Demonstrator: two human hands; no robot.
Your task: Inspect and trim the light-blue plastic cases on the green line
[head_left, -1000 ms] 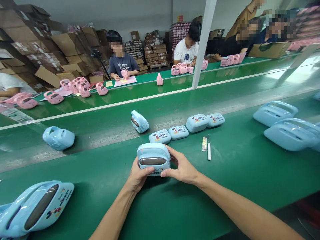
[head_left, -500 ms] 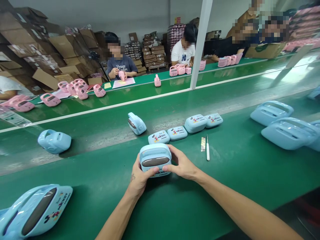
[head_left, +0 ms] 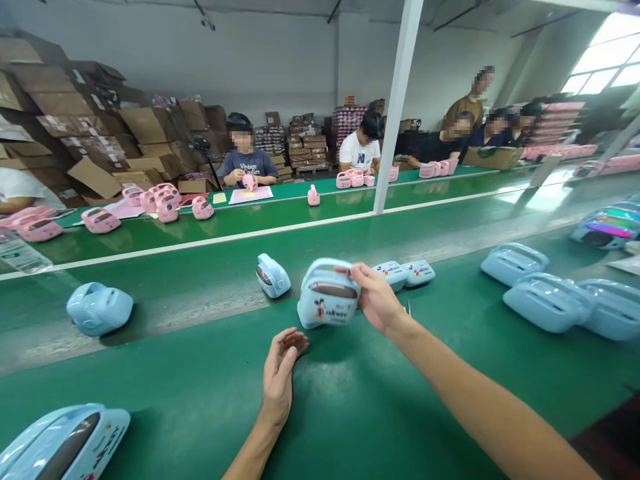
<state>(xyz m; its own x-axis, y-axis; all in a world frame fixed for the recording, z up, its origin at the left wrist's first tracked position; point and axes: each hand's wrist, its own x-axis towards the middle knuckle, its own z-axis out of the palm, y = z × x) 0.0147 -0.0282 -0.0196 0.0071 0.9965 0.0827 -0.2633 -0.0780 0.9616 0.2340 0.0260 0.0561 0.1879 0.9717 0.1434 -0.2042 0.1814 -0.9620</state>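
Head view: right hand (head_left: 379, 297) grips a glossy light-blue handled plastic case (head_left: 325, 310) over the green desk (head_left: 360, 407), partly blocking light-blue rounded boxes (head_left: 419, 273) at its two o'clock; left hand (head_left: 280, 377), released, at seven; similar blue case (head_left: 273, 277) at ten.

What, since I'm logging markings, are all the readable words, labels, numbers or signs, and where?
"MICKEY": handled blue casing in the right hand, blurred; two blue cases behind.
"Vintage Couture": dark T-shirt.
"N": white T-shirt.
Too small, slanted or blurred: smaller print near "MICKEY", lettering on the near-left casing, carton markings.
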